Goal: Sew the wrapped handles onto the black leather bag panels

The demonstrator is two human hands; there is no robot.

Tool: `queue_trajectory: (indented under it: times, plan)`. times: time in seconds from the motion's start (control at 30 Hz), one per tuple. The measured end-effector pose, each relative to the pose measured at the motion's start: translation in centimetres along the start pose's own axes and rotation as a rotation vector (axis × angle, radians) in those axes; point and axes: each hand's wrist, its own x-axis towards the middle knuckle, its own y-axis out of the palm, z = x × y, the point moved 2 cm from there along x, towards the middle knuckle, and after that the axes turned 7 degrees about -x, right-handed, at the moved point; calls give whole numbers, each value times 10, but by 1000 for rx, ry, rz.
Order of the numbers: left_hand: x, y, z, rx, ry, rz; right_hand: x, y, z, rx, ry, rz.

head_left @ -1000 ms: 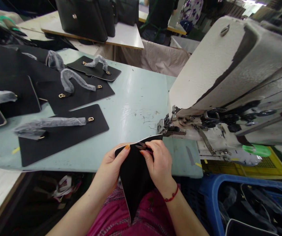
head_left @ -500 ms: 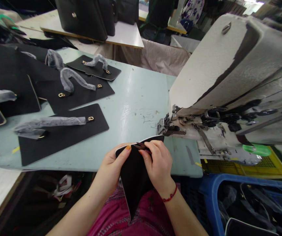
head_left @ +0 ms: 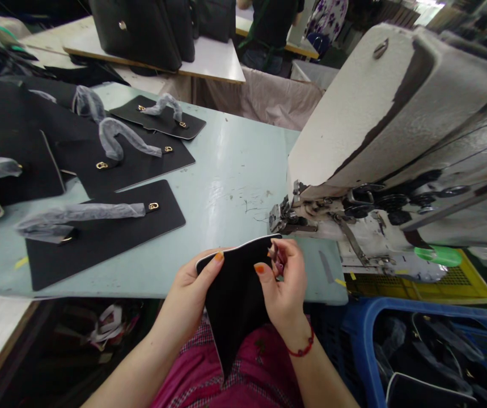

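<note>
Black leather panel [head_left: 234,300] is hanging between both hands over the lap, long axis pointing down, top edge just before the sewing machine [head_left: 379,147]. Left hand [head_left: 192,292] is pinching its upper corner; right hand [head_left: 283,283] is curling around small snips [head_left: 276,256] beside it. Blue crate [head_left: 368,334] is holding dark pieces.

Small tool [head_left: 278,259] mostly hidden in right hand [head_left: 283,286], sewing machine [head_left: 396,141] cut off at right edge
</note>
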Motion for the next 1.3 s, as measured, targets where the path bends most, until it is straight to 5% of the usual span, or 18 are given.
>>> queue_trajectory:
  times: [0.2, 0.3, 0.4, 0.47, 0.57, 0.7, 0.77, 0.9, 1.03, 1.1, 1.23, 1.3]
  plan:
    - [-2, 2, -2, 16, -4, 56, 14, 0, 12, -154, -120, 298]
    - [-7, 2, -6, 115, 37, 104, 21, -3, 14, -127, -165, 272]
    - [-16, 3, -19, 289, 90, 163, 23, -24, 14, -35, -147, 103]
    - [-23, 4, -33, 451, 189, 192, 21, -47, 15, 17, -116, 38]
    - [-37, 10, -56, 613, 365, 271, 18, -86, 20, 43, -108, 105]
    - [-60, 22, -68, 733, 532, 563, 17, -127, 32, -5, -90, 237]
    - [-74, 28, -66, 830, 698, 700, 14, -131, 37, 56, -73, 420]
    - [-101, 34, -67, 1022, 1143, 713, -4, -116, 42, 229, -59, 690]
    - [-120, 33, -63, 1240, 1280, 1049, -20, -105, 41, 278, -86, 775]
    - [-128, 28, -56, 1249, 1214, 988, -22, -106, 42, 304, -130, 782]
    - [-144, 20, -34, 1124, 1187, 607, -20, -113, 50, 317, -304, 808]
    - [-148, 21, -28, 1099, 1231, 606, -19, -115, 53, 299, -353, 834]
